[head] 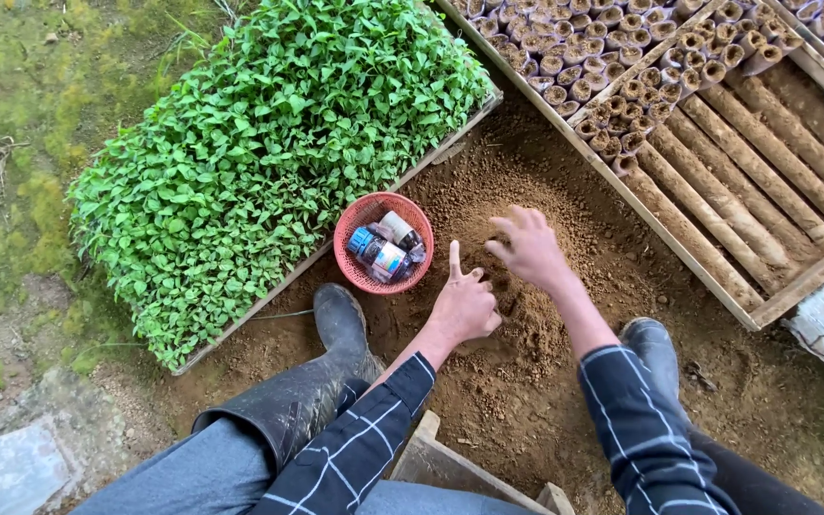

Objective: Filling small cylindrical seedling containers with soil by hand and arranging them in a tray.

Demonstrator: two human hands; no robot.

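Head view: my left hand (464, 305) rests curled on the soil mound (536, 324), index finger raised, grasping nothing I can make out. My right hand (528, 248) spreads loosely open on the same mound, beside the red basket (355, 234) and the seedling tray (269, 153).

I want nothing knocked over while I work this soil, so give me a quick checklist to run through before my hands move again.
1. Left hand free of tools: ok, it rests on the soil mound, one finger raised.
2. Right hand free: ok, fingers spread on the soil, holding nothing visible.
3. Red basket clear of the hands: ok, apart from them, beside the left hand.
4. Seedling tray undisturbed: ok, leaves upright and dense.
5. Wooden crate of soil tubes clear: ok, apart from the right hand.
6. Soil moisture: cannot tell.
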